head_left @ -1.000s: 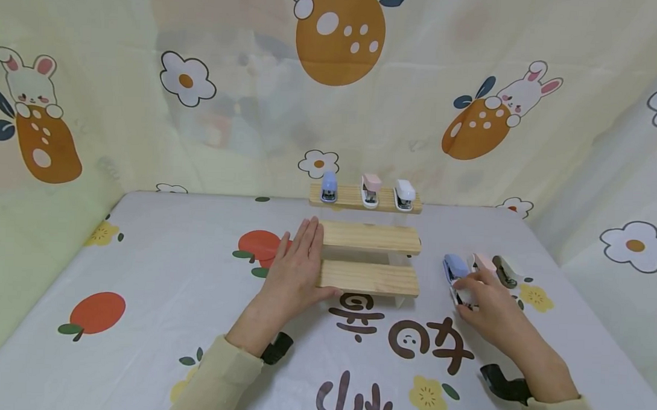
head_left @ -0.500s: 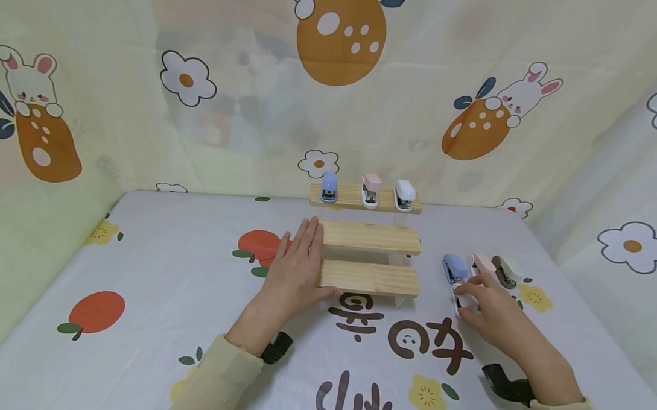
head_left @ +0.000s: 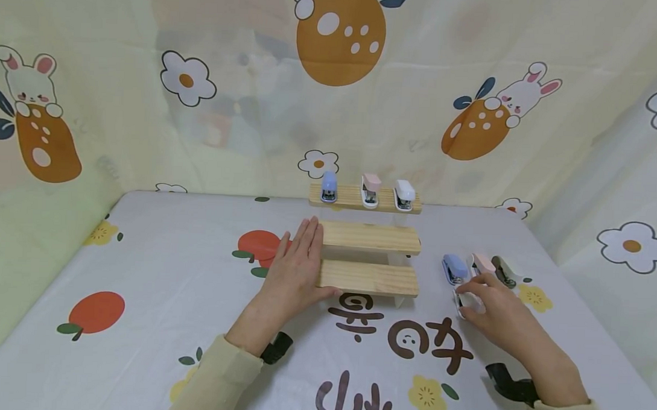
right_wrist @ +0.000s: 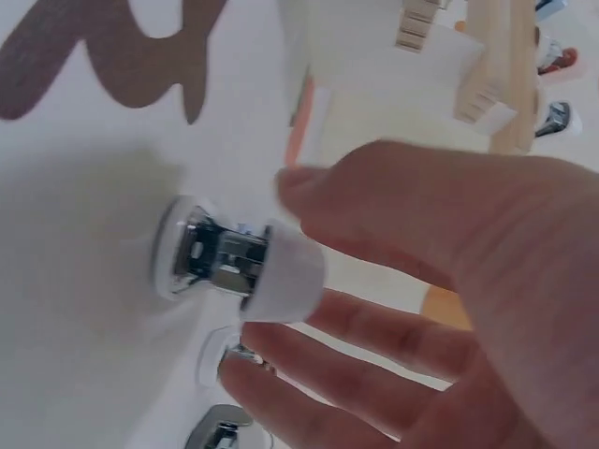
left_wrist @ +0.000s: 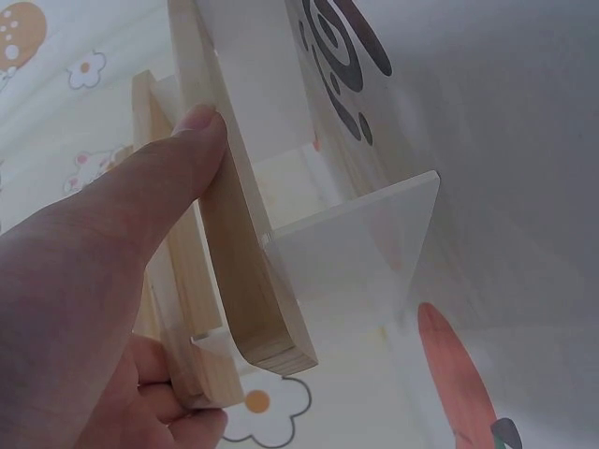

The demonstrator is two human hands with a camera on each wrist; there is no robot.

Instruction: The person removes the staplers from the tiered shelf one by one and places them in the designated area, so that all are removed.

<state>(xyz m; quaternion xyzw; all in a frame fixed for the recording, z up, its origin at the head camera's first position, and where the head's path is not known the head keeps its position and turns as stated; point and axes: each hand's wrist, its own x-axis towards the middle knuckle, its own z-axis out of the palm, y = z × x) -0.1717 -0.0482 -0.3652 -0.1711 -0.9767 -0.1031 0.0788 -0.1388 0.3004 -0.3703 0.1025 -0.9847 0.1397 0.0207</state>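
Note:
In the head view my left hand (head_left: pixel 296 270) lies with straight fingers along the left end of a tiered wooden rack (head_left: pixel 372 279). Its thumb (left_wrist: pixel 154 192) rests across the lowest plank's front edge in the left wrist view. To the right of the rack, my right hand (head_left: pixel 501 310) holds a small white stapler (right_wrist: pixel 292 276) between thumb and fingers, close over the table; the fingers partly cover it in the head view. Just beyond it stand a blue stapler (head_left: pixel 455 268), a pink stapler (head_left: pixel 484 263) and a grey-green stapler (head_left: pixel 503 272).
On the rack's rear top plank (head_left: pixel 347 199) stand a blue stapler (head_left: pixel 329 188), a pink stapler (head_left: pixel 371 183) and a white stapler (head_left: pixel 404 194). The two lower planks are bare. A printed cloth (head_left: pixel 168 272) covers the table, with a patterned curtain (head_left: pixel 238 135) behind.
My right hand and the white stapler have shifted slightly toward me and to the right, away from the blue stapler. The left hand and the rack have not moved.

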